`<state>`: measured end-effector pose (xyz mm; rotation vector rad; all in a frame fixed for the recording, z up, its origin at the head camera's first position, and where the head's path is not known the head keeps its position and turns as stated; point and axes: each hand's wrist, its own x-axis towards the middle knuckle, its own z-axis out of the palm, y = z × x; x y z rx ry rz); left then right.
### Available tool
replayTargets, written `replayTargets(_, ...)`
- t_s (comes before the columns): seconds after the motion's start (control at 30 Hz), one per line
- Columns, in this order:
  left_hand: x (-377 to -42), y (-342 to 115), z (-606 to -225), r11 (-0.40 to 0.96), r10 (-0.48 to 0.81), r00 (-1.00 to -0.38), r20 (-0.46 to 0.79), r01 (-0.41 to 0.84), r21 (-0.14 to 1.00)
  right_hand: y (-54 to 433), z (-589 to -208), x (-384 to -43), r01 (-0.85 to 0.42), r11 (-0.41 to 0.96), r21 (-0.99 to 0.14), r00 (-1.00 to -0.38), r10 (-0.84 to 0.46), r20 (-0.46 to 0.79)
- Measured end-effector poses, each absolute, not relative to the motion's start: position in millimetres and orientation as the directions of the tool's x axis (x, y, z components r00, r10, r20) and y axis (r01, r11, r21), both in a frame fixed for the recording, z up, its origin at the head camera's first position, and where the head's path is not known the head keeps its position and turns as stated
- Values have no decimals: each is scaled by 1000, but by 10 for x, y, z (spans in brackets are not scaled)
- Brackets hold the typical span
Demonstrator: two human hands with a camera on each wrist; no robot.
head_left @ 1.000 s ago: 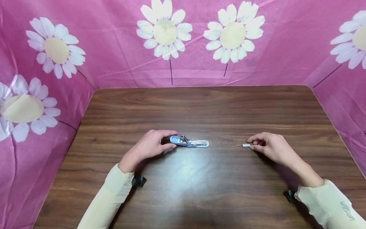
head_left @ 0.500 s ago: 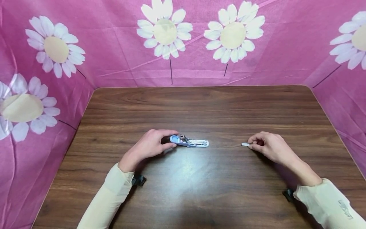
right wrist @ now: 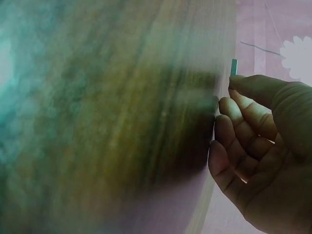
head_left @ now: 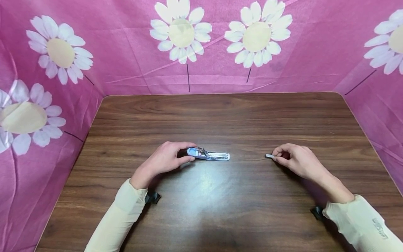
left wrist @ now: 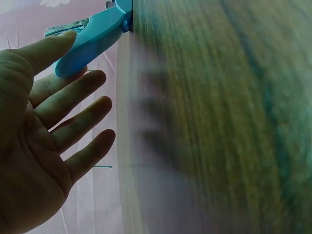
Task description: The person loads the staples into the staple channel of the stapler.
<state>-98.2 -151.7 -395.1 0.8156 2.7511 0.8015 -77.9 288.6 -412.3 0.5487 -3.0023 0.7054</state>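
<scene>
A light-blue stapler [head_left: 207, 155] lies opened up on the table, its metal staple channel bared and pointing right. With thumb and index finger my left hand [head_left: 163, 157] grips its left end; in the left wrist view the thumb [left wrist: 53, 46] presses the blue body [left wrist: 97, 39] while the other fingers spread loosely. To the right, my right hand [head_left: 297, 159] pinches a short grey strip of staples [head_left: 269, 156] between thumb and index finger, its free end toward the stapler. The strip [right wrist: 234, 67] pokes up past the thumb tip in the right wrist view, other fingers curled beneath.
The brown wood-grain table [head_left: 220, 119] stretches around both hands. Pink cloth [head_left: 126, 52] printed with white daisies hangs along its back and sides. Dark wrist devices [head_left: 153, 198] sit under both cream sleeves [head_left: 118, 217].
My right hand has shifted slightly left and away from me, and the staple strip has turned from its pale face to a darker one. The left hand and stapler stay nearly still.
</scene>
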Motion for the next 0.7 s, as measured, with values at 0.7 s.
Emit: replayTargets(0.7,-990,-1477,-3960,714,544,-839,-22,449,538,2801,-4054,-832,-364,825,-431,-931,-315,185)
